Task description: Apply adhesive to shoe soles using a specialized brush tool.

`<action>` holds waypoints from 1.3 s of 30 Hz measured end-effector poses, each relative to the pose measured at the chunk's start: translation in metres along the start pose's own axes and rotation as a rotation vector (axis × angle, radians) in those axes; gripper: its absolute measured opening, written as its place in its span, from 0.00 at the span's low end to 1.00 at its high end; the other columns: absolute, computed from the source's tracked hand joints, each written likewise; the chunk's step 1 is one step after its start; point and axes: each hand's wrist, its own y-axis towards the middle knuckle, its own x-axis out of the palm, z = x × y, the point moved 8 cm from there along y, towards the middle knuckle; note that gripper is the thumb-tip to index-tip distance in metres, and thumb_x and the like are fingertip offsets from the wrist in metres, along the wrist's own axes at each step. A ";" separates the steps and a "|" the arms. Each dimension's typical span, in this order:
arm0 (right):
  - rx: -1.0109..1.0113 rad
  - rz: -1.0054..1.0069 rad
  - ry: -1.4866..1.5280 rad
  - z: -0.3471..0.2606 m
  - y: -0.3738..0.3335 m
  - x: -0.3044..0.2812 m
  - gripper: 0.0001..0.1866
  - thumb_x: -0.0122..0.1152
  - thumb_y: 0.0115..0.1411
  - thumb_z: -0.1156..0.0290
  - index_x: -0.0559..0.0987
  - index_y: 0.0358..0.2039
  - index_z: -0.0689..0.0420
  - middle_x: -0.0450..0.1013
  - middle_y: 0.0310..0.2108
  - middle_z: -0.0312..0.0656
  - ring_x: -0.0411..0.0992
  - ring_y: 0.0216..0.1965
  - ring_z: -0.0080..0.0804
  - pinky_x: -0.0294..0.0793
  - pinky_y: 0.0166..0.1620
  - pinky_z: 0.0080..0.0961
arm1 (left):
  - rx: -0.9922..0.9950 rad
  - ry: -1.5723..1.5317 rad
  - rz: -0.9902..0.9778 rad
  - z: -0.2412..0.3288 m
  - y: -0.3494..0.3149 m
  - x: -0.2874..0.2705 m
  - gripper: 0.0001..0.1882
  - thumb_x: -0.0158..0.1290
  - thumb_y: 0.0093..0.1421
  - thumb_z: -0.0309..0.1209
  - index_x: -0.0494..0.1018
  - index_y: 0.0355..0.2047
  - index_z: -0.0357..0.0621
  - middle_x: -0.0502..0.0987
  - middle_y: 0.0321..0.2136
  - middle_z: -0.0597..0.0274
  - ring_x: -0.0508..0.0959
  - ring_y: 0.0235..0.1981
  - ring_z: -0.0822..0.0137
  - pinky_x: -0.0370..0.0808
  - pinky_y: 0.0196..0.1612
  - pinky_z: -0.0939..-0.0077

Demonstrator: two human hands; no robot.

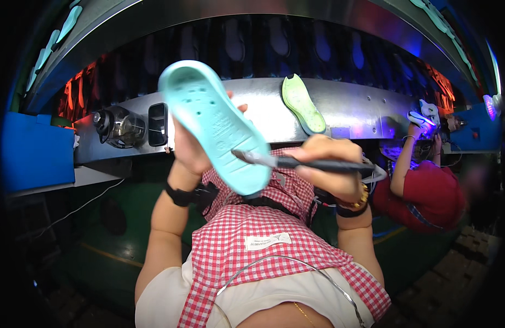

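Note:
My left hand (190,148) grips a turquoise shoe sole (219,128) from behind, its fingertips showing past the right edge. The sole is tilted, with small dark holes near its upper end and grooves across the lower part. In my right hand (334,150) is a brush (312,163) with a black handle and a pale, blurred neck. Its dark tip is at the lower half of the sole; whether it touches the surface I cannot tell. The fingers of my right hand are closed round the handle.
On the metal bench (258,98) lies a yellow-green sole (304,104). A clear jug with a black lid (119,127) and a phone-like black object (158,124) stand to the left. At the right, a person in red (430,194) handles a pale shoe (422,121). Dark hanging sole shapes line the back.

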 end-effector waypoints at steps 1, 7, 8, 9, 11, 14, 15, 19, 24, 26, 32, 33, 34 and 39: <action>0.156 0.048 0.019 0.027 0.002 0.004 0.10 0.62 0.45 0.79 0.78 0.32 0.63 0.75 0.26 0.40 0.71 0.27 0.19 0.69 0.30 0.12 | -0.033 0.095 -0.237 -0.011 0.002 0.019 0.41 0.22 0.56 0.62 0.49 0.58 0.43 0.61 0.51 0.43 0.63 0.51 0.46 0.60 0.52 0.45; 0.220 0.213 0.137 0.060 0.013 0.014 0.11 0.61 0.46 0.77 0.77 0.33 0.63 0.75 0.27 0.41 0.72 0.27 0.21 0.70 0.31 0.15 | -0.009 0.003 0.103 -0.034 0.002 -0.022 0.41 0.20 0.55 0.64 0.52 0.56 0.44 0.63 0.50 0.43 0.64 0.50 0.48 0.60 0.53 0.52; 0.049 0.121 -0.104 0.043 0.016 0.023 0.11 0.61 0.45 0.77 0.77 0.32 0.62 0.74 0.26 0.42 0.72 0.26 0.24 0.70 0.30 0.17 | 0.068 0.106 0.192 -0.025 0.004 -0.032 0.41 0.21 0.55 0.64 0.53 0.56 0.44 0.64 0.49 0.44 0.66 0.50 0.49 0.61 0.53 0.54; -0.122 0.029 -0.345 0.028 0.016 0.035 0.11 0.62 0.44 0.78 0.77 0.31 0.62 0.74 0.25 0.43 0.72 0.24 0.27 0.70 0.29 0.19 | 0.146 0.210 0.280 -0.015 0.005 -0.038 0.41 0.23 0.54 0.64 0.54 0.55 0.44 0.65 0.48 0.45 0.67 0.49 0.51 0.62 0.53 0.56; -0.155 -0.114 -0.376 0.018 0.005 0.049 0.08 0.60 0.42 0.78 0.77 0.27 0.61 0.74 0.24 0.44 0.73 0.24 0.36 0.70 0.29 0.24 | 0.207 0.182 0.325 -0.004 0.003 -0.045 0.40 0.24 0.54 0.64 0.56 0.54 0.44 0.67 0.47 0.48 0.68 0.48 0.53 0.62 0.53 0.58; -0.147 -0.273 -0.213 0.015 -0.004 0.049 0.09 0.61 0.42 0.74 0.77 0.27 0.61 0.74 0.23 0.45 0.73 0.24 0.35 0.71 0.30 0.25 | 0.243 0.161 0.141 0.009 -0.003 -0.043 0.41 0.24 0.54 0.65 0.56 0.54 0.43 0.68 0.45 0.49 0.68 0.48 0.53 0.62 0.52 0.57; -0.098 -0.292 -0.215 0.017 -0.001 0.043 0.09 0.61 0.43 0.75 0.78 0.28 0.61 0.75 0.23 0.44 0.74 0.24 0.30 0.72 0.31 0.22 | 0.240 0.159 0.140 0.007 -0.004 -0.039 0.41 0.24 0.54 0.65 0.56 0.54 0.43 0.68 0.45 0.49 0.68 0.48 0.53 0.62 0.52 0.57; 0.036 0.116 -0.065 0.026 0.020 0.017 0.10 0.61 0.45 0.77 0.78 0.32 0.61 0.75 0.27 0.43 0.73 0.27 0.24 0.71 0.31 0.15 | 0.200 0.129 0.137 -0.011 0.002 -0.016 0.43 0.23 0.52 0.66 0.56 0.54 0.42 0.67 0.46 0.47 0.67 0.47 0.50 0.61 0.53 0.54; -0.169 -0.202 -0.059 -0.002 0.008 0.055 0.11 0.63 0.44 0.76 0.78 0.32 0.60 0.75 0.27 0.44 0.74 0.27 0.27 0.72 0.32 0.19 | 0.245 0.107 -0.058 -0.003 0.000 -0.001 0.45 0.22 0.51 0.67 0.55 0.54 0.41 0.66 0.46 0.46 0.67 0.46 0.48 0.63 0.51 0.54; 0.012 -0.108 -0.022 0.012 0.010 0.040 0.10 0.62 0.46 0.78 0.78 0.33 0.61 0.75 0.29 0.44 0.74 0.29 0.26 0.72 0.34 0.19 | 0.266 0.193 -0.056 0.002 0.000 -0.003 0.44 0.23 0.52 0.67 0.56 0.53 0.42 0.66 0.45 0.48 0.68 0.45 0.49 0.63 0.51 0.54; -0.253 -0.209 0.022 0.012 0.006 0.044 0.09 0.61 0.44 0.76 0.78 0.30 0.60 0.75 0.26 0.43 0.73 0.26 0.25 0.70 0.30 0.18 | 0.299 0.251 -0.142 0.018 0.017 -0.021 0.43 0.30 0.52 0.66 0.55 0.54 0.41 0.65 0.48 0.50 0.67 0.47 0.53 0.63 0.51 0.56; -0.130 -0.272 0.179 0.020 0.004 0.047 0.09 0.60 0.44 0.77 0.79 0.30 0.60 0.75 0.26 0.42 0.72 0.25 0.23 0.70 0.30 0.17 | 0.264 0.184 -0.132 0.017 0.015 -0.022 0.44 0.32 0.51 0.66 0.54 0.54 0.39 0.64 0.49 0.50 0.66 0.48 0.53 0.61 0.52 0.56; 0.050 -0.234 0.170 0.021 0.006 0.040 0.10 0.60 0.44 0.77 0.79 0.30 0.60 0.75 0.25 0.42 0.72 0.24 0.22 0.70 0.29 0.17 | 0.212 0.199 -0.316 0.014 0.017 -0.003 0.45 0.32 0.51 0.65 0.53 0.55 0.38 0.63 0.50 0.50 0.64 0.50 0.53 0.59 0.54 0.57; -0.120 -0.098 0.065 0.026 0.012 0.035 0.11 0.61 0.43 0.79 0.77 0.31 0.62 0.75 0.26 0.43 0.73 0.26 0.24 0.70 0.30 0.17 | 0.192 0.252 -0.317 0.025 0.027 0.003 0.44 0.32 0.52 0.65 0.52 0.56 0.38 0.61 0.51 0.52 0.62 0.52 0.56 0.55 0.57 0.59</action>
